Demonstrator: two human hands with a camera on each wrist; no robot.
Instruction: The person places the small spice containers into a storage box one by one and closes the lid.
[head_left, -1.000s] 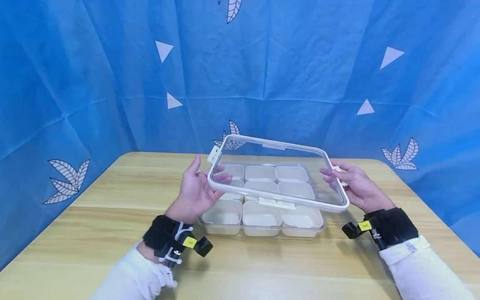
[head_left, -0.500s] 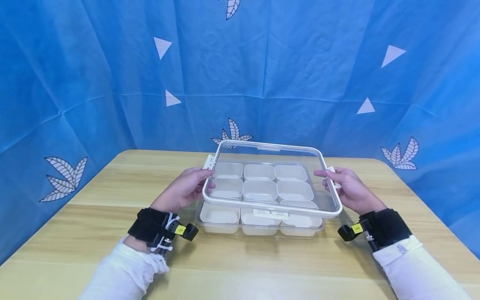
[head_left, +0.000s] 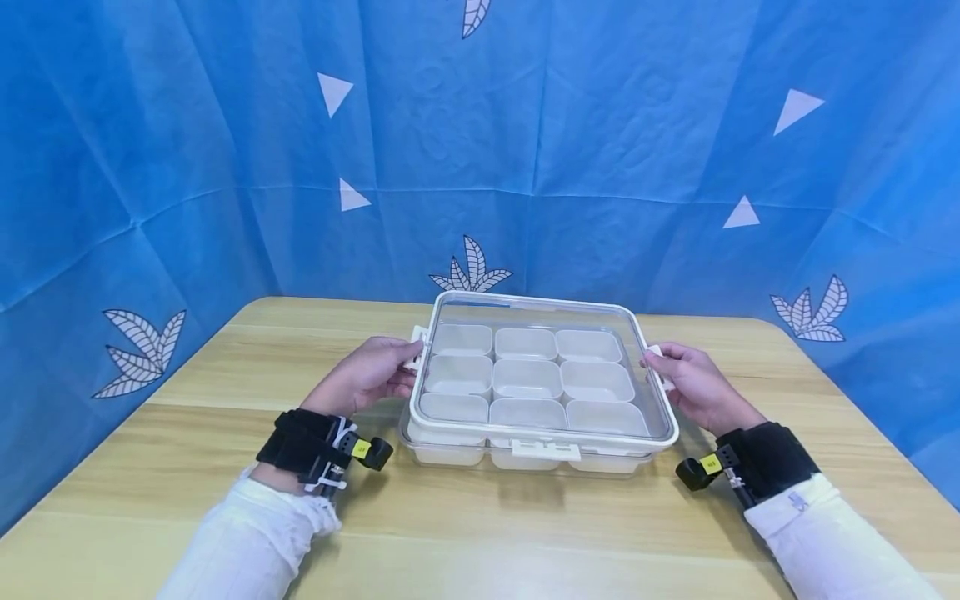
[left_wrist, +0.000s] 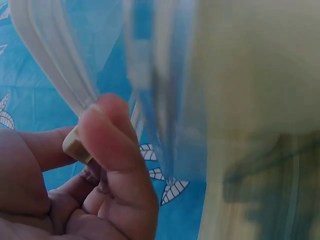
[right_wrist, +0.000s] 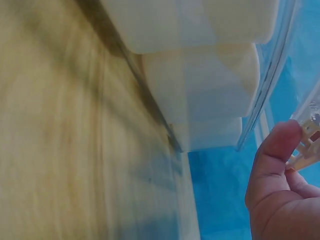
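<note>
A clear lid with a white rim (head_left: 465, 428) lies slightly askew over a transparent box (head_left: 637, 468), and my two hands hold it by its sides. Inside the box, small white bins (head_left: 527, 378) stand in rows and show through the lid. My left hand (head_left: 367, 375) pinches the lid's left side latch, with the thumb (left_wrist: 110, 135) on top. At the opposite side, my right hand (head_left: 701, 387) pinches the other side latch (right_wrist: 307, 145) between thumb and fingers. Both wrist views show a gap between lid and box rim at the sides.
The box rests on a light wooden table (head_left: 480, 542). A blue curtain (head_left: 525, 125) with white leaf and triangle prints hangs behind the table and along its sides. Each wrist wears a black strap with a small camera (head_left: 697, 473).
The lid has come down and toward me over the box, and its tilt has lessened. My left hand, spread under the lid's corner before, now pinches its left latch.
</note>
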